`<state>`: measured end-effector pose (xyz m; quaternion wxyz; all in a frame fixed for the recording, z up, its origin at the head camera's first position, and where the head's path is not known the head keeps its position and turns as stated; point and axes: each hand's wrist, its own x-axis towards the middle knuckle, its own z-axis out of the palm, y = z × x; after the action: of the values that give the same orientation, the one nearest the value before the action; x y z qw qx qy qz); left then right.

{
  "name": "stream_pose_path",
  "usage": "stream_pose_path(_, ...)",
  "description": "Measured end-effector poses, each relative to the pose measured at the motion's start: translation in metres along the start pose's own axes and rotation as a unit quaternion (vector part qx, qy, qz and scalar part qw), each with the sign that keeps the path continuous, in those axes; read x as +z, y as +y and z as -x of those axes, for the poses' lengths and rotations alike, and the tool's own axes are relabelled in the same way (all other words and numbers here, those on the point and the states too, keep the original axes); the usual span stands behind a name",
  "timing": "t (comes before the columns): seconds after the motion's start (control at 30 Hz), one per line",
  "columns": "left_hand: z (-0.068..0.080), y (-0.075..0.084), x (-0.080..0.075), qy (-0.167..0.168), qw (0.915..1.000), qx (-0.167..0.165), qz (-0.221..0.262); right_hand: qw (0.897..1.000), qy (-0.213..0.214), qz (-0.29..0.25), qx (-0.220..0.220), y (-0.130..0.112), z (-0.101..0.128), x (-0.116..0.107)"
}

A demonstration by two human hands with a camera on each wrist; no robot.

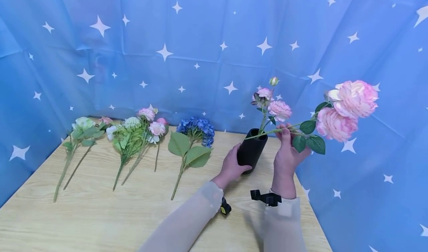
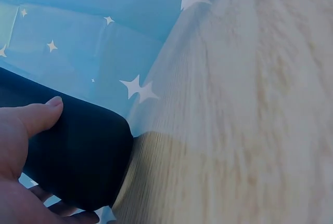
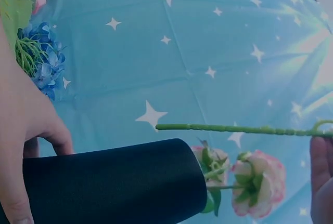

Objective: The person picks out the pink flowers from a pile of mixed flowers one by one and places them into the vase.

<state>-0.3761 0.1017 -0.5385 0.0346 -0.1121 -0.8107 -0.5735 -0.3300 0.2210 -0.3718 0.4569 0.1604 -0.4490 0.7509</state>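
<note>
My left hand [image 1: 230, 167] grips a black vase [image 1: 251, 153] low on its side, with the thumb across the front. In the left wrist view the thumb lies on the vase's dark wall [image 2: 86, 146] near its base. A stem of pink flowers with a bud [image 1: 279, 111] stands in the vase and leans out of its mouth. My right hand [image 1: 288, 159] pinches a second stem of large pink flowers [image 1: 354, 100] between thumb and fingers. That stem's bare green end [image 3: 218, 128] points left, near the vase's mouth; the right wrist view shows it outside the vase.
On the wooden table [image 1: 100, 222], left of the vase, lie a blue hydrangea [image 1: 200, 129], several pink and white flower stems [image 1: 133, 133] and a pale green-white flower stem [image 1: 83, 124]. A blue star-patterned curtain [image 1: 200, 33] hangs behind and beside the table.
</note>
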Motion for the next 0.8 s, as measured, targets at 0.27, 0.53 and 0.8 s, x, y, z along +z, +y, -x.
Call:
stream_pose_path(0.27,0.004,0.002,-0.001,-0.004,0.9999,-0.007,0.006,1.0,0.017,0.001,-0.019,-0.003,0.0,-0.001)
stream_pose_path(0.53,0.007,0.003,-0.002,-0.011,0.9999,-0.009,0.004,0.998,0.04,-0.005,-0.043,-0.005,-0.005,-0.002)
stream_pose_path(0.8,0.008,0.001,-0.003,-0.011,0.9999,-0.005,0.0,0.997,0.049,-0.014,-0.052,-0.011,-0.003,-0.004)
